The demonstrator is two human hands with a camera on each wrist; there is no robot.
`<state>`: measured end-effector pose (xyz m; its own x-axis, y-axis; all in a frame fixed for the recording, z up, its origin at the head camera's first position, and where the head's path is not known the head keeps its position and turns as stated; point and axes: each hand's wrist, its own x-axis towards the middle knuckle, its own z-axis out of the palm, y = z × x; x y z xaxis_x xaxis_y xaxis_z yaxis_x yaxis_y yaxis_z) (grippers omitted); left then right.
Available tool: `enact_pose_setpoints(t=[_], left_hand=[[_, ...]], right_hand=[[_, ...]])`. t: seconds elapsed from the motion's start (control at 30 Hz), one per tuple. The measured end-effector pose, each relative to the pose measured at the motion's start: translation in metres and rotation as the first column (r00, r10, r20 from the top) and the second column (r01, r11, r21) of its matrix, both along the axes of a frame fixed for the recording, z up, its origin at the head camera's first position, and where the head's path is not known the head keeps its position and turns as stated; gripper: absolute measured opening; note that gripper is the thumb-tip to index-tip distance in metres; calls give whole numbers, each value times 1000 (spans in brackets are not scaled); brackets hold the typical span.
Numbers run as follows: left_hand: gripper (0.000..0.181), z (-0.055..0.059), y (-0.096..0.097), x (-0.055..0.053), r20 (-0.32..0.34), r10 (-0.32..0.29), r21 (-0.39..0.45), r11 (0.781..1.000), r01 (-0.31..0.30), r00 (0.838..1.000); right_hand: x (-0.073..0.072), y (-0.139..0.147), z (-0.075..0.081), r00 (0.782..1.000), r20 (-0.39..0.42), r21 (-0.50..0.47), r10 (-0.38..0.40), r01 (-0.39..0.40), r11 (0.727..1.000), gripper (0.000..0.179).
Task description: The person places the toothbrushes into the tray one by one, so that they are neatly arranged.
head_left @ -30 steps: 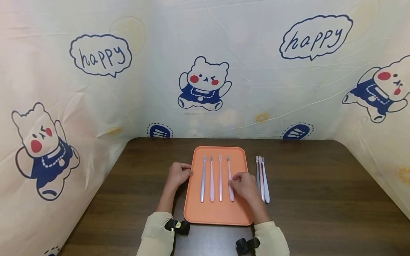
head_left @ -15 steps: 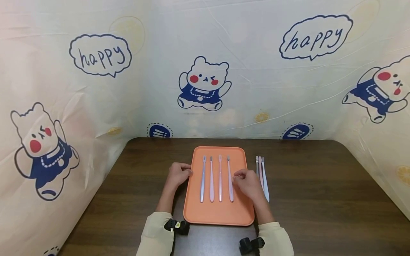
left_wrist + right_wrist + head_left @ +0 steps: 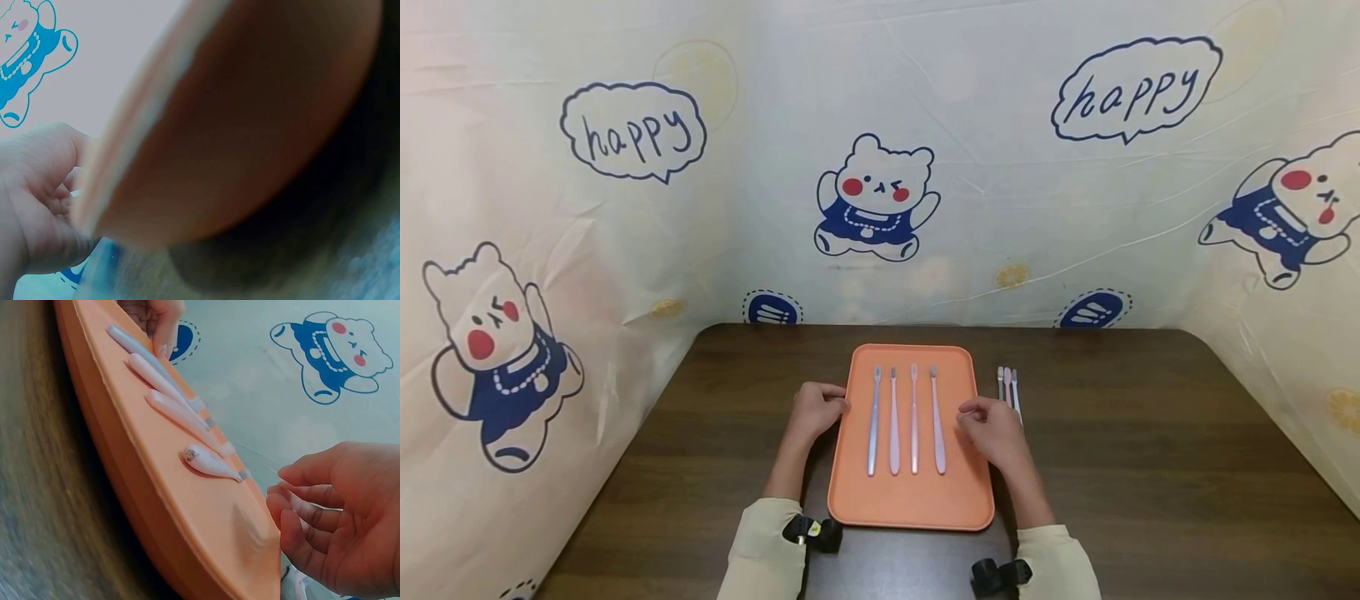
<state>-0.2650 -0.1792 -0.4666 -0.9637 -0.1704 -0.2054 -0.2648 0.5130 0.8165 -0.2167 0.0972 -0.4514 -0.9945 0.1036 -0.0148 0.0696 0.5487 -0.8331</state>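
An orange tray [image 3: 910,504] lies on the table with several toothbrushes in a spaced row on it, heads toward the far side. The leftmost toothbrush [image 3: 873,433] is blue; the others look pinkish, including the rightmost toothbrush [image 3: 939,450]. My left hand [image 3: 816,410] holds the tray's left rim, its fingertips at the edge. Over the tray's right rim hovers my right hand [image 3: 996,429], fingers loosely bent and nothing between them. In the right wrist view, that right hand [image 3: 340,519] is apart from the nearest toothbrush [image 3: 211,462].
Three more toothbrushes [image 3: 1016,392] lie close together on the dark wooden table [image 3: 1150,450], right of the tray, their lower parts hidden behind my right hand. A printed curtain [image 3: 880,83] surrounds the table at the back and sides.
My right hand has let go of the rightmost toothbrush on the tray and moved right to the tray's edge. My left hand has stayed at the left rim.
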Motion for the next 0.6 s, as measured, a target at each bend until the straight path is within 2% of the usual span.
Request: enact_pose_setpoints(t=[0.6], left_hand=[[27,-2,-1,0,-21,-3,-8,1000,3,1000]], right_hand=[[1,24,0,1000,24,11,-3,2,1000,23]])
